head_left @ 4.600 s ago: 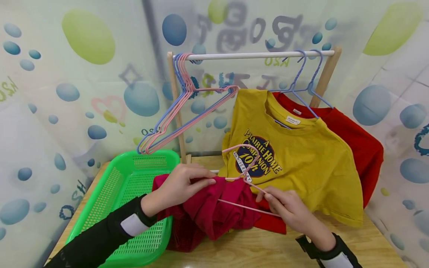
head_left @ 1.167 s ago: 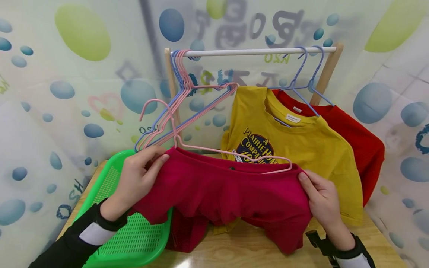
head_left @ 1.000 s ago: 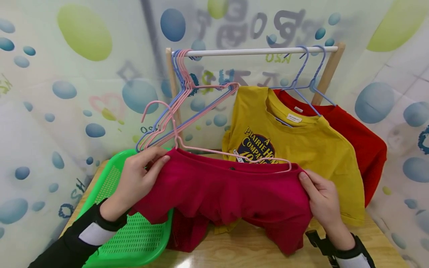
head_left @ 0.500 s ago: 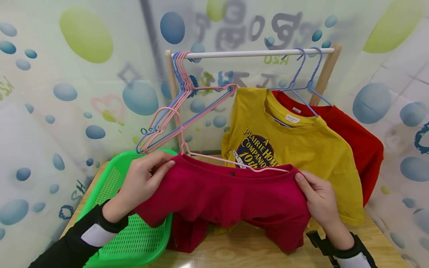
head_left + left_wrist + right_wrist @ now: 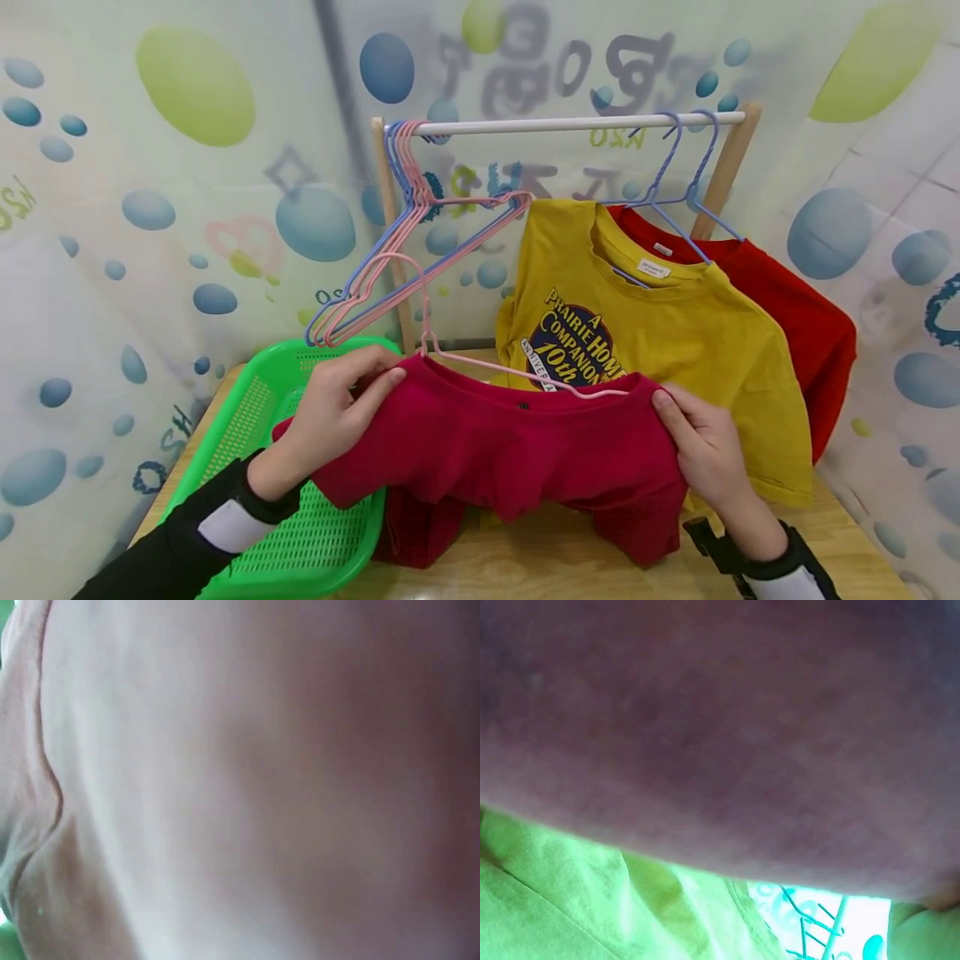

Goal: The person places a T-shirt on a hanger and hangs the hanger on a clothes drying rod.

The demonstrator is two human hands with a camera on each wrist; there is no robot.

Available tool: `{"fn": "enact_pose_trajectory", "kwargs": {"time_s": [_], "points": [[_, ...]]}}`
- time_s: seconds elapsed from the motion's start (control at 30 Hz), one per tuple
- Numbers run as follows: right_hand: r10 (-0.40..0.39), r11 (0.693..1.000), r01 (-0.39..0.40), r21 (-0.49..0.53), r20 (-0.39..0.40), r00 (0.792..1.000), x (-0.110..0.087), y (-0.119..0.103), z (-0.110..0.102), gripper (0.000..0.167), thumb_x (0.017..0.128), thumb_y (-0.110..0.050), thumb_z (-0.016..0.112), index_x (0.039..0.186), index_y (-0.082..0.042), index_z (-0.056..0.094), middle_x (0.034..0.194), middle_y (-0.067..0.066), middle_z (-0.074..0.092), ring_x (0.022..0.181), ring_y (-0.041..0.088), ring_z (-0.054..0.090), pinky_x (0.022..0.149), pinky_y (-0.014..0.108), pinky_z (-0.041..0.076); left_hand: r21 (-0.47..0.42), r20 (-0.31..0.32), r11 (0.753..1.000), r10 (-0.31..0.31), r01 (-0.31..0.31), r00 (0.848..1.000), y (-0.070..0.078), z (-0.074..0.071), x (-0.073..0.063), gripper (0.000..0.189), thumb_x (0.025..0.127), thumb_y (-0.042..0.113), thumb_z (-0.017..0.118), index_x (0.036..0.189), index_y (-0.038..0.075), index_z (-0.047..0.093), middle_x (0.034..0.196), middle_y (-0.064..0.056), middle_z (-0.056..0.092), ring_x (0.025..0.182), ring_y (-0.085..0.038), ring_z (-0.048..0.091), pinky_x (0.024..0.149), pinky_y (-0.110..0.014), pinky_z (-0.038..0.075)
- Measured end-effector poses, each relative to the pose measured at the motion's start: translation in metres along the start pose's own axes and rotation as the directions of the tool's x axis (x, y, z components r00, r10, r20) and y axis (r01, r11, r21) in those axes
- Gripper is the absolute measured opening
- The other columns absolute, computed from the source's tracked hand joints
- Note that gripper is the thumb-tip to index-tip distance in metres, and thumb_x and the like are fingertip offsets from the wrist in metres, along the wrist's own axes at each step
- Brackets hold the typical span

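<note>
A crimson shirt (image 5: 517, 458) hangs stretched between both hands, its neckline upward. At the neckline's left end my left hand (image 5: 337, 408) pinches the fabric between thumb and fingers. My right hand (image 5: 701, 442) pinches the right end in the same way. Through the neck opening runs a pink clothes hanger (image 5: 427, 312), its hook standing above the left end of the collar. The hanger's lower parts are hidden inside the shirt. Blurred close surfaces fill most of both wrist views; yellow-green cloth (image 5: 592, 900) shows below in the right one.
A rack with a white rail (image 5: 555, 126) stands behind, bearing several bare pink and blue hangers (image 5: 405, 225) at left. A yellow T-shirt (image 5: 660, 367) and a red shirt (image 5: 817, 333) hang at right. A green basket (image 5: 300, 542) sits on the wooden table (image 5: 555, 567) at left.
Earlier my right hand held the hanger; now both hands hold the shirt's neckline. Over the last second the hanger's right end has sunk inside the collar, and my left hand has shifted right and down.
</note>
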State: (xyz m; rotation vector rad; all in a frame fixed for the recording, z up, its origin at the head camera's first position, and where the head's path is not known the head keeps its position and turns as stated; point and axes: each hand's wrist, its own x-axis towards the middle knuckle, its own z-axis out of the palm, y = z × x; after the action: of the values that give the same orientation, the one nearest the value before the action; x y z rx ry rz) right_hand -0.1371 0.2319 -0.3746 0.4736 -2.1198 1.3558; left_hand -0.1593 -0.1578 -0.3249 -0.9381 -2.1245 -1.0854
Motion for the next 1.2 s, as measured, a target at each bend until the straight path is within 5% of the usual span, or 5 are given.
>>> {"fn": "enact_pose_trajectory", "kwargs": {"time_s": [0.27,0.63,1.03,1.2], "points": [[-0.055,0.995,0.058,-0.086,0.036,0.998,0.002,0.0,0.002,0.028,0.099,0.009,0.051,0.081,-0.01,0.06,0.062,-0.011,0.042,0.054,-0.001,0.041,0.048,0.024,0.032,-0.059,0.049,0.994,-0.088,0.091,0.995,0.001,0.004,-0.001,0.018,0.093,-0.004,0.066,0.093,0.013,0.069,0.067,0.007,0.054,0.055,0.0,0.038,0.052,-0.019,0.036],[-0.142,0.968,0.159,-0.196,0.099,0.985,0.004,0.003,0.008,0.028,0.099,0.003,0.055,0.079,-0.016,0.057,0.063,-0.012,0.037,0.059,-0.004,0.039,0.052,0.015,0.032,-0.088,0.074,0.99,-0.103,0.109,0.992,0.002,0.01,-0.002,0.017,0.095,-0.004,0.064,0.094,0.013,0.069,0.073,0.005,0.06,0.06,-0.002,0.044,0.055,-0.021,0.04],[-0.295,0.893,0.343,-0.29,0.196,0.935,0.007,0.004,0.016,0.014,0.096,-0.001,0.064,0.09,-0.013,0.068,0.085,-0.006,0.064,0.085,0.007,0.05,0.079,0.019,0.04,-0.096,0.122,0.988,-0.106,0.118,0.987,0.006,0.017,-0.002,0.014,0.095,-0.002,0.066,0.093,0.012,0.067,0.076,0.005,0.06,0.066,-0.004,0.047,0.06,-0.022,0.043],[-0.324,0.857,0.39,-0.337,0.237,0.916,0.007,0.003,0.019,0.01,0.096,-0.008,0.066,0.09,-0.016,0.069,0.086,-0.007,0.066,0.084,0.008,0.055,0.079,0.02,0.043,-0.085,0.142,0.986,-0.132,0.145,0.981,0.008,0.019,-0.002,0.013,0.096,0.0,0.065,0.093,0.013,0.067,0.076,0.005,0.06,0.067,-0.004,0.046,0.061,-0.022,0.043]]}}
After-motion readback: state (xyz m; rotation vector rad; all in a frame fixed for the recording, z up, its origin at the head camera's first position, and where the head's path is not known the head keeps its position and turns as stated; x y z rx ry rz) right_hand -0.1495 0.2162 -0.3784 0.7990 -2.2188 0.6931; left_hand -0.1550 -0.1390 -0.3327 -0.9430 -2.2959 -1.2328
